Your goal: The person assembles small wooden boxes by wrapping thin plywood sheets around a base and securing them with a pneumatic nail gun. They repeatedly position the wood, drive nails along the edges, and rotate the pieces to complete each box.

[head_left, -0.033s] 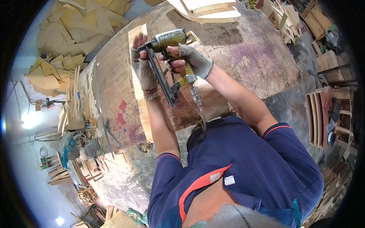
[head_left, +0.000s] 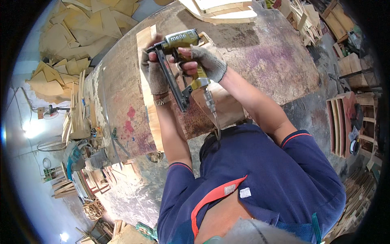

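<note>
My right hand (head_left: 203,61), in a grey fingerless glove, grips the handle of an olive-green pneumatic staple gun (head_left: 183,38). The gun is raised above the bench, its black magazine slanting down toward me and an air fitting (head_left: 210,99) at the handle's foot. My left hand (head_left: 156,73), gloved alike, is beside the gun's nose, its thumb close to or touching it. Its fingers reach away from me and are partly blurred. Beneath that hand runs a long pale wood strip (head_left: 152,122). A light wooden piece (head_left: 221,106) lies under the gun, mostly covered by gun and arms.
The stained workbench (head_left: 276,77) spreads around my hands. A curved wooden frame (head_left: 231,18) lies at its far edge. Thin board offcuts (head_left: 97,24) are piled at far left. A teal machine (head_left: 74,158) stands left, and stacked wooden parts (head_left: 341,126) stand right.
The staple gun has tilted and shifted very slightly. My left fingers have moved beside its nose and show less clearly now. My right hand keeps its grip.
</note>
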Demonstrator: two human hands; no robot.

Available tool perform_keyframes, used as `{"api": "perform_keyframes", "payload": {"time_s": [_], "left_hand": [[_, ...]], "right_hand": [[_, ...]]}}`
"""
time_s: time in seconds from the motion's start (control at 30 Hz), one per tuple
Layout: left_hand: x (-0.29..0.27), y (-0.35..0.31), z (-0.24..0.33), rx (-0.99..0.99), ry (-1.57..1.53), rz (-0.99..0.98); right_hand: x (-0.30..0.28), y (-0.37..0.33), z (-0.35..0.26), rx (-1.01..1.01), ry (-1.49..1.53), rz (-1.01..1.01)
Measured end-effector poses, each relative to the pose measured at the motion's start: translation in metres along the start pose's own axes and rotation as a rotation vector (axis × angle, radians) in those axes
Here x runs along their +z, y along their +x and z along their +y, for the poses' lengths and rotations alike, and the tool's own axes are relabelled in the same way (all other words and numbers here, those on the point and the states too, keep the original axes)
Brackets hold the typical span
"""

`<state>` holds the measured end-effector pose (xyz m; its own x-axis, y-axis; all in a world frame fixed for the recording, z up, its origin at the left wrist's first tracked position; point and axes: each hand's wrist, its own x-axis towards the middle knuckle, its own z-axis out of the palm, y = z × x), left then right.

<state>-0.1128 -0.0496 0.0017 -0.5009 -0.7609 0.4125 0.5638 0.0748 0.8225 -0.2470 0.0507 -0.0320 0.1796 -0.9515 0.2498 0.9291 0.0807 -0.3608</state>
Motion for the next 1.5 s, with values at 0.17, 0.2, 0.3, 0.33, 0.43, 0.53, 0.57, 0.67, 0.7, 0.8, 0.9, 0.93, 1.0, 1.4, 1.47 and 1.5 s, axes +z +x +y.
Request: {"api": "perform_keyframes", "payload": {"time_s": [0.17, 0.2, 0.3, 0.33, 0.43, 0.53, 0.57, 0.67, 0.7, 0.8, 0.9, 0.93, 1.0, 1.4, 1.47, 1.5], "left_hand": [[-0.008, 0.009, -0.018, 0.015, -0.128, -0.016], [-0.009, 0.01, -0.021, 0.026, -0.122, 0.02], [-0.01, 0.018, -0.028, 0.075, -0.106, 0.071], [-0.01, 0.02, -0.029, 0.078, -0.084, 0.095], [-0.003, 0.021, -0.025, 0.006, -0.109, 0.018], [0.011, -0.015, -0.012, 0.007, 0.009, 0.331], [0.016, -0.034, -0.008, 0.017, 0.182, 0.474], [0.032, -0.118, -0.007, -0.021, 0.745, 0.64], [0.034, -0.145, -0.008, 0.077, 0.886, 0.47], [0.025, -0.189, -0.026, -0.214, 1.03, 0.21], [0.011, -0.205, -0.048, -0.425, 0.825, 0.145], [0.007, -0.204, -0.055, -0.437, 0.723, 0.14], [0.004, -0.206, -0.062, -0.432, 0.781, 0.178], [-0.012, -0.193, -0.069, -0.35, 0.804, 0.214], [-0.023, -0.2, -0.07, -0.386, 0.758, 0.166], [-0.029, -0.208, -0.069, -0.381, 0.775, 0.13]], "right_hand": [[-0.006, 0.007, -0.009, -0.02, -0.016, -0.044], [-0.006, 0.006, -0.008, -0.005, -0.026, -0.061], [-0.006, 0.003, -0.004, -0.036, -0.019, -0.024], [-0.007, 0.001, -0.003, -0.065, -0.013, -0.025], [-0.007, 0.0, -0.003, -0.127, -0.078, 0.039], [-0.005, 0.004, -0.008, -0.219, -0.151, -0.054], [-0.004, 0.005, -0.011, -0.25, -0.119, -0.01], [-0.005, 0.002, -0.021, -0.284, 0.104, -0.034], [-0.006, -0.002, -0.025, -0.344, 0.122, -0.05], [-0.018, -0.044, -0.044, -0.458, 0.117, -0.022], [-0.039, -0.111, -0.08, -0.438, -0.008, 0.111], [-0.048, -0.134, -0.093, -0.412, -0.047, 0.211], [-0.072, -0.182, -0.113, -0.353, -0.109, 0.414], [-0.221, -0.225, -0.072, -0.012, -2.007, 1.346], [-0.195, -0.209, -0.029, -0.096, -1.897, 1.145], [-0.18, -0.2, -0.003, -0.152, -1.725, 0.956]]}}
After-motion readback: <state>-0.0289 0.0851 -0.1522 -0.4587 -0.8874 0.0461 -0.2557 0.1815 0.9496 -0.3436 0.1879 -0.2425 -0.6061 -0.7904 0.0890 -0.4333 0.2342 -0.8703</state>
